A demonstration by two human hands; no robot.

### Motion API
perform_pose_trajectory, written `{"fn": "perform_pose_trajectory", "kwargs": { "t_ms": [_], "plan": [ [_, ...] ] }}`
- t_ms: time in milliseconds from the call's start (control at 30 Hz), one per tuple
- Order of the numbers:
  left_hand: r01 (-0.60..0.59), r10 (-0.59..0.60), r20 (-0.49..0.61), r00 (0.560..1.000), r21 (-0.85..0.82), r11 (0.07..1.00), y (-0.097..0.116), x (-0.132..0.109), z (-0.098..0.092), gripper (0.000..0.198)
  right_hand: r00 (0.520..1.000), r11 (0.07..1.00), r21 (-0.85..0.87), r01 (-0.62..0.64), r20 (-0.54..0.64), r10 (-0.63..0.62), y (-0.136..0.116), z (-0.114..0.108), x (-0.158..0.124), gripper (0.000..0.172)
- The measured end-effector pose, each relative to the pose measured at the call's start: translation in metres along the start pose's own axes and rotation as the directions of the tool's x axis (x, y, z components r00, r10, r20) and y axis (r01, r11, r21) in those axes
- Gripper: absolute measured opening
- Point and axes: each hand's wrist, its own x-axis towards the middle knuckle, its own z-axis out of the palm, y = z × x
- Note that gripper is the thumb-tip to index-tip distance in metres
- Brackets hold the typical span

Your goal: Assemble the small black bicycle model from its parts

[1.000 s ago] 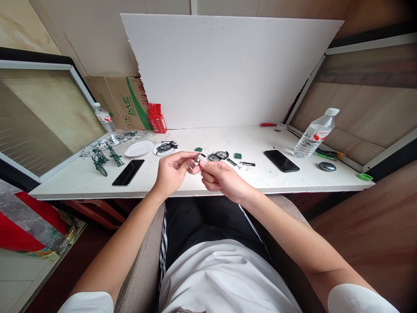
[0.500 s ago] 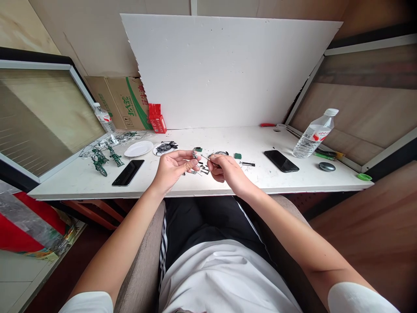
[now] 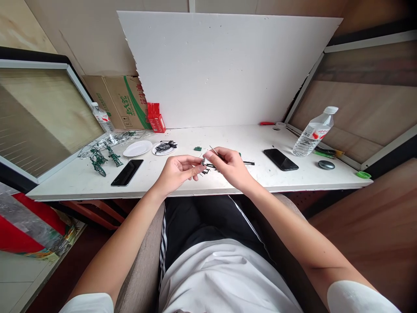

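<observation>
Between thumb and fingers my left hand point(image 3: 182, 170) pinches a small dark greenish part point(image 3: 203, 161), too small to name. My right hand point(image 3: 230, 167) is closed around a thin metal-tipped tool point(image 3: 212, 150), its tip slanting up to the left above the fingers. Both hands are close together over the table, the right fingertips beside the small part. Beneath them lie several small black parts point(image 3: 206, 171), partly hidden by the hands. Just behind rests a little green block point(image 3: 197, 148).
Green miniature bicycle models point(image 3: 98, 161) stand at the left, near a phone point(image 3: 127, 172). A white plate point(image 3: 137, 148) lies beside another plate holding black pieces point(image 3: 164, 148). Rightward are a second phone point(image 3: 280, 159), a water bottle point(image 3: 315, 131) and a grey oval object point(image 3: 326, 164).
My left hand has shifted right and slightly down with the small part. My right hand has turned, so the tool now points more upward, and the hands are closer together.
</observation>
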Motion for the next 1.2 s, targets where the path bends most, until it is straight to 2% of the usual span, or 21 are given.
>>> {"fn": "perform_pose_trajectory", "kwargs": {
  "t_ms": [100,300,467,767,867,1033,1200],
  "plan": [
    [-0.013,0.013,-0.01,1.0,0.021,1.0,0.0022,-0.0005,0.0023,0.036,1.0,0.997,-0.077,0.02,-0.012,-0.021,0.0035,-0.0001,-0.0001,0.047],
    [0.019,-0.019,0.018,1.0,-0.027,0.999,0.0022,-0.0029,0.0001,0.037,0.999,0.997,-0.072,0.035,-0.028,-0.037,0.0049,-0.0005,0.0014,0.051],
    [0.071,-0.061,0.12,0.991,-0.086,0.994,0.0055,-0.0065,0.0016,0.05,0.993,0.998,-0.015,0.066,-0.095,-0.067,0.0075,0.0,0.004,0.05],
    [0.06,-0.026,0.19,0.982,-0.178,0.982,0.0036,-0.0081,0.0045,0.04,0.991,0.991,0.093,0.091,-0.111,-0.081,0.009,0.0014,0.0043,0.05],
    [0.046,-0.013,0.19,0.982,-0.173,0.984,0.0048,-0.0088,0.0047,0.035,0.99,0.99,0.107,0.097,-0.109,-0.086,0.009,0.0015,0.0041,0.048],
    [0.005,0.014,0.126,0.992,-0.146,0.989,0.007,-0.0085,0.0046,0.029,0.993,0.985,0.146,0.094,-0.089,-0.081,0.0098,0.0007,0.0041,0.047],
    [-0.029,0.036,0.112,0.993,-0.068,0.997,0.0069,-0.0082,0.003,0.031,0.995,0.977,0.191,0.092,-0.061,-0.082,0.0111,0.001,0.0037,0.047]
  ]
}}
